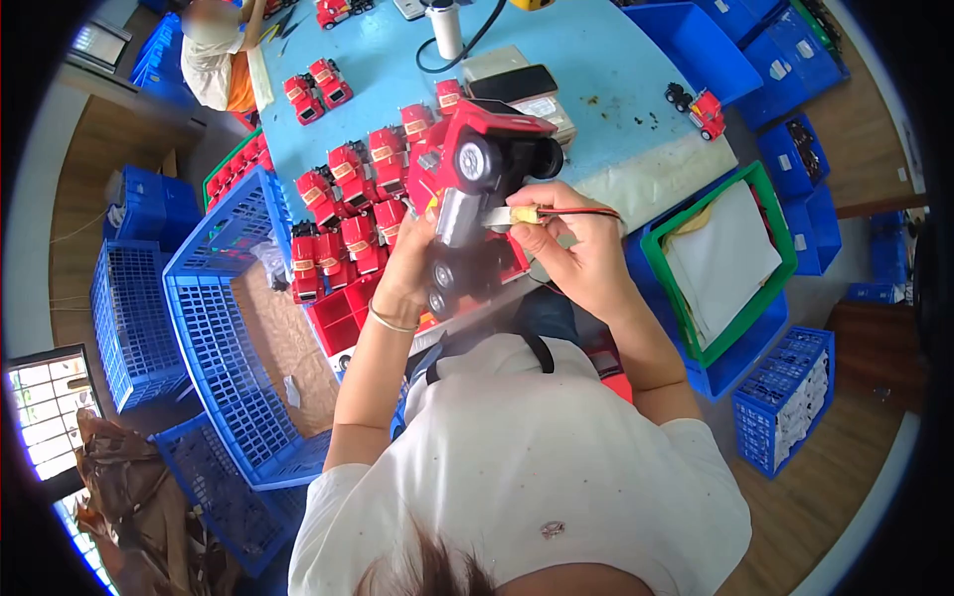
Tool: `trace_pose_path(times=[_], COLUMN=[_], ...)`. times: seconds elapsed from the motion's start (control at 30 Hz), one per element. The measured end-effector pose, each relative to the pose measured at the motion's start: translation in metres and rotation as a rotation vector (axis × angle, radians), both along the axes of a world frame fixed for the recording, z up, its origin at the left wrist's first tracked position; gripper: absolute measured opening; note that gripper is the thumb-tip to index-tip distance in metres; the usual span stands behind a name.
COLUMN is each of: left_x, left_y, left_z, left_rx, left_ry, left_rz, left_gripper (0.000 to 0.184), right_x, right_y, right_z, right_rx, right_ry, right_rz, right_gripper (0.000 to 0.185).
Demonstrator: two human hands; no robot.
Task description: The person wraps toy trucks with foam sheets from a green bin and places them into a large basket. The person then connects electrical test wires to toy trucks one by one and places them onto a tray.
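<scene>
A red toy truck [502, 121] with black wheels and a silver side part is tilted up in front of my body. My left hand [405, 260] is closed around its side, fingers partly hidden behind it. My right hand [584, 248] pinches a small yellow-and-white connector-like piece [525, 215] with red and black wires against the truck's underside. Whether that piece is joined to the truck I cannot tell. Just beyond, rows of red toy truck cabs [360, 244] stand on the blue table [397, 89].
A dark flat device [519, 83] lies on a pale box. Behind it stands a white cylinder [447, 32] with a black cable. A blue crate [214, 338] flanks my left, a green-rimmed bin [651, 248] my right. Another person [214, 65] sits at far left.
</scene>
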State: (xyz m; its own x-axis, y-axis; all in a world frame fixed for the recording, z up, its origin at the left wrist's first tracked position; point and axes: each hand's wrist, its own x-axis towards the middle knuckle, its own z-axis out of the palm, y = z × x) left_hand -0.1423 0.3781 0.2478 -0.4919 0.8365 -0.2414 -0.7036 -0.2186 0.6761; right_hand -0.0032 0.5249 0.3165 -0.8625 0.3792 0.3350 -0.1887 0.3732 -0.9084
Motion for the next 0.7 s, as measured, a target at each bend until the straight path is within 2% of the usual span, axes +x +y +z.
trace_pose_path(times=[0.13, 0.27, 0.37, 0.43, 0.53, 0.57, 0.63, 0.67, 0.7], left_x=[0.001, 0.009, 0.017, 0.019, 0.024, 0.025, 0.022, 0.020, 0.018], left_y=[-0.010, -0.009, -0.005, -0.007, -0.012, -0.014, -0.015, -0.016, -0.017], left_z=[-0.005, 0.000, -0.006, -0.003, -0.002, -0.007, -0.019, -0.023, -0.028], left_rx=[-0.008, 0.059, 0.177, 0.217, 0.297, 0.242, 0.136, 0.143, 0.174], left_ry=[-0.008, -0.143, -0.407, -0.438, -0.505, -0.369, -0.093, -0.085, -0.045], left_rz=[-0.128, -0.224, -0.239, -0.276, -0.343, -0.231, -0.007, -0.009, 0.020], left_gripper=[0.056, 0.059, 0.062, 0.060, 0.058, 0.058, 0.058, 0.058, 0.058], right_x=[-0.008, -0.014, -0.015, -0.015, -0.008, -0.006, 0.000, 0.004, 0.009], right_y=[-0.017, -0.028, -0.033, -0.034, -0.039, -0.043, -0.055, -0.060, -0.062], right_z=[0.003, -0.005, -0.023, -0.028, -0.030, -0.031, -0.035, -0.037, -0.041], right_rx=[0.213, 0.386, 0.476, 0.522, 0.468, 0.474, 0.094, -0.096, -0.092], right_ry=[0.173, 0.299, 0.359, 0.393, 0.437, 0.443, 0.473, 0.483, 0.490], right_rz=[-0.104, -0.221, -0.292, -0.333, -0.327, -0.329, -0.329, -0.324, -0.324], right_gripper=[0.016, 0.019, 0.021, 0.022, 0.031, 0.031, 0.037, 0.041, 0.041])
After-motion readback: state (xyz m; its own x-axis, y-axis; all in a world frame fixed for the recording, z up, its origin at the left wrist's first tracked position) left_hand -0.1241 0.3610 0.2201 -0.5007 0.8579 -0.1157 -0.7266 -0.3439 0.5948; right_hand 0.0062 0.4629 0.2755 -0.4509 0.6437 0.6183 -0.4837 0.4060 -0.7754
